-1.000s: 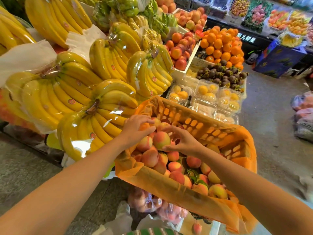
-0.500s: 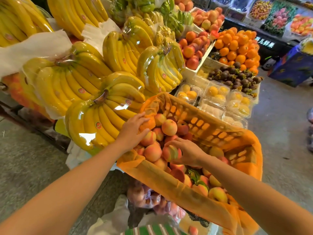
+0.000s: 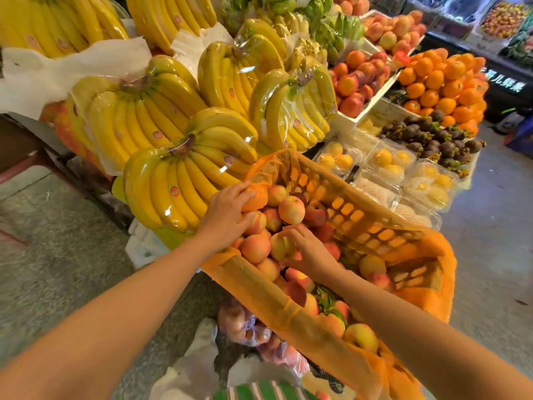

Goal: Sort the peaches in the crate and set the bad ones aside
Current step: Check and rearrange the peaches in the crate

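- Crate (image 3: 360, 226): near wall and rim hidden under the draped orange liner (image 3: 288, 307); right end also covered.
- Peaches (image 3: 291, 210): only the top layer shows; lower ones are buried, count not determinable.
- Yellow-pink peach (image 3: 277, 246): right side covered by the fingers of the right hand (image 3: 313, 254) curled round it.
- Left hand (image 3: 227, 215): palm hidden; gripping the liner or merely resting on it, cannot tell.
- Bagged peaches (image 3: 245, 327): below the crate, partly hidden by it.
- Striped cloth (image 3: 259, 392): cut off by the bottom edge.
- Bananas (image 3: 43, 21): upper bunches cut off by the top and left edges.
- Sign (image 3: 504, 82): characters blurred, unreadable.
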Available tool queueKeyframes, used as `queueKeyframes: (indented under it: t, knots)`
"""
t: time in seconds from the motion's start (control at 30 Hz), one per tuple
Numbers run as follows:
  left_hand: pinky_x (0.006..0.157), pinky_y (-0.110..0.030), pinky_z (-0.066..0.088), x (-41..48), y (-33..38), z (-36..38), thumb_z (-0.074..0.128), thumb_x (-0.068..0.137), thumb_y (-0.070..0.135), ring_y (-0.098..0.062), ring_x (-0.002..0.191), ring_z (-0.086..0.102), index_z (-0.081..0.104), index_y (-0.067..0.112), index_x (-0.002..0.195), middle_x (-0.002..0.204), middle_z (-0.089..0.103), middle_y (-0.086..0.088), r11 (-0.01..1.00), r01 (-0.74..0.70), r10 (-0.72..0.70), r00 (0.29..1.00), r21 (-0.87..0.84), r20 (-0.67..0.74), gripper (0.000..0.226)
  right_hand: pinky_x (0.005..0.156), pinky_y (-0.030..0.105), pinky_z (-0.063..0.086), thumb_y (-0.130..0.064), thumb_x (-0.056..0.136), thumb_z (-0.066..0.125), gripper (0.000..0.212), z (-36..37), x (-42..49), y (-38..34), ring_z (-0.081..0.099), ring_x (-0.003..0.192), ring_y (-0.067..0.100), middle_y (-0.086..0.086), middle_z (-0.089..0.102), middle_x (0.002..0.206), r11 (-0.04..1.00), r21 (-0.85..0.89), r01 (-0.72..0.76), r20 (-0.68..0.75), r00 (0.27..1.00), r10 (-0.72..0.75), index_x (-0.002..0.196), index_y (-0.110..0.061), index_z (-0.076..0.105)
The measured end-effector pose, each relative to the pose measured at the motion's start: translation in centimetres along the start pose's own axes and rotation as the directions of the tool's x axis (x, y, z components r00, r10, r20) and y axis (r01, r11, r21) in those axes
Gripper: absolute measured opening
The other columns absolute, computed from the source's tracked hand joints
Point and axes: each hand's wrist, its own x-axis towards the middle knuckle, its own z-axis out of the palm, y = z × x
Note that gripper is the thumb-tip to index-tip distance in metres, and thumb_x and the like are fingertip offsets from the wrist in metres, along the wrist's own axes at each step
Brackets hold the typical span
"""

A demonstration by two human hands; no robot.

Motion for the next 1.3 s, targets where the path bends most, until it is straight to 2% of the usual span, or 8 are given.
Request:
queueKeyframes:
  t: [0.13, 0.27, 0.43, 0.57, 0.73, 0.93, 1.13, 1.3]
  knots:
    - [0.108, -0.042, 0.026, -0.4, 0.9, 0.2, 0.060, 0.086, 0.030, -0.023, 0.135, 0.035, 0.058, 0.022, 0.125, 0.144, 0.044, -0.001, 0.999, -0.025, 0.026, 0.999, 0.044, -0.038, 0.040, 0.095, 0.024, 0.043, -0.033, 0.075, 0.080, 0.067, -1.1, 0.0, 0.7, 0.047, 0.120, 0.016, 0.001, 0.050, 0.133, 0.997, 0.050, 0.058, 0.013, 0.998, -0.059, 0.133, -0.018, 0.048]
    - [0.101, -0.042, 0.035, -0.2, 2.4, 0.5, 0.058, 0.084, 0.030, -0.021, 0.122, 0.047, 0.065, 0.023, 0.113, 0.126, 0.057, 0.001, 0.997, -0.079, 0.079, 0.996, 0.000, -0.039, 0.031, 0.081, 0.029, 0.052, -0.029, 0.079, 0.076, 0.051, -4.1, -0.8, 1.9, 0.060, 0.098, 0.012, -0.002, 0.062, 0.114, 0.998, 0.061, -0.007, 0.077, 0.997, 0.002, 0.125, -0.018, 0.055]
    - [0.076, -0.030, 0.051, -0.1, 6.0, 1.8, 0.059, 0.090, 0.028, -0.010, 0.090, 0.060, 0.067, 0.025, 0.107, 0.097, 0.066, 0.008, 0.969, -0.130, 0.167, 0.971, -0.209, 0.171, 0.019, 0.074, 0.015, 0.051, -0.035, 0.081, 0.075, 0.037, -7.5, -4.4, 3.7, 0.063, 0.087, -0.001, -0.012, 0.067, 0.101, 0.974, 0.098, -0.203, 0.330, 0.930, 0.161, 0.114, -0.027, 0.062]
    - [0.076, -0.030, 0.051, -0.6, 6.9, 2.6, 0.060, 0.090, 0.032, -0.008, 0.087, 0.060, 0.069, 0.023, 0.104, 0.097, 0.068, 0.006, 0.968, -0.172, 0.213, 0.950, -0.185, 0.227, 0.019, 0.078, 0.023, 0.051, -0.038, 0.081, 0.075, 0.045, -5.6, -6.9, 2.9, 0.061, 0.096, 0.010, -0.006, 0.064, 0.112, 0.970, 0.047, -0.237, 0.499, 0.847, 0.182, 0.121, -0.024, 0.061]
    - [0.078, -0.035, 0.052, -2.1, 5.3, 2.3, 0.060, 0.089, 0.032, -0.008, 0.091, 0.060, 0.068, 0.028, 0.102, 0.101, 0.068, 0.009, 0.961, -0.152, 0.212, 0.942, -0.231, 0.261, 0.016, 0.088, 0.025, 0.049, -0.027, 0.087, 0.070, 0.054, -2.1, -7.0, 0.8, 0.056, 0.108, 0.012, -0.003, 0.057, 0.126, 0.949, 0.112, -0.295, 0.529, 0.826, 0.194, 0.136, -0.027, 0.047]
    - [0.083, -0.036, 0.041, -5.1, 2.8, 1.3, 0.054, 0.087, 0.034, -0.014, 0.095, 0.060, 0.069, 0.026, 0.092, 0.095, 0.067, 0.009, 0.957, -0.288, 0.290, 0.949, -0.035, 0.121, 0.018, 0.090, 0.036, 0.049, -0.016, 0.084, 0.071, 0.059, 0.1, -5.4, -0.9, 0.056, 0.106, 0.021, 0.007, 0.056, 0.125, 0.959, 0.017, -0.282, 0.490, 0.839, 0.238, 0.136, -0.024, 0.045]
    - [0.095, -0.037, 0.031, -7.5, 0.7, 1.5, 0.043, 0.089, 0.040, -0.019, 0.093, 0.060, 0.070, 0.022, 0.086, 0.092, 0.067, 0.004, 0.962, -0.257, 0.258, 0.966, 0.092, 0.006, 0.033, 0.075, 0.017, 0.042, -0.029, 0.083, 0.074, 0.056, -0.3, -5.6, -0.7, 0.054, 0.093, 0.007, -0.007, 0.054, 0.112, 0.932, 0.067, -0.357, 0.455, 0.842, 0.290, 0.132, -0.030, 0.049]
    - [0.099, -0.035, 0.027, -7.6, 0.4, 1.1, 0.043, 0.088, 0.041, -0.022, 0.103, 0.057, 0.068, 0.018, 0.098, 0.103, 0.065, -0.001, 0.963, -0.260, 0.262, 0.965, 0.070, -0.019, 0.035, 0.092, 0.029, 0.049, -0.037, 0.078, 0.077, 0.057, -3.9, -4.3, -2.9, 0.054, 0.109, 0.012, -0.005, 0.054, 0.121, 0.872, 0.246, -0.423, 0.318, 0.885, 0.340, 0.128, -0.028, 0.051]
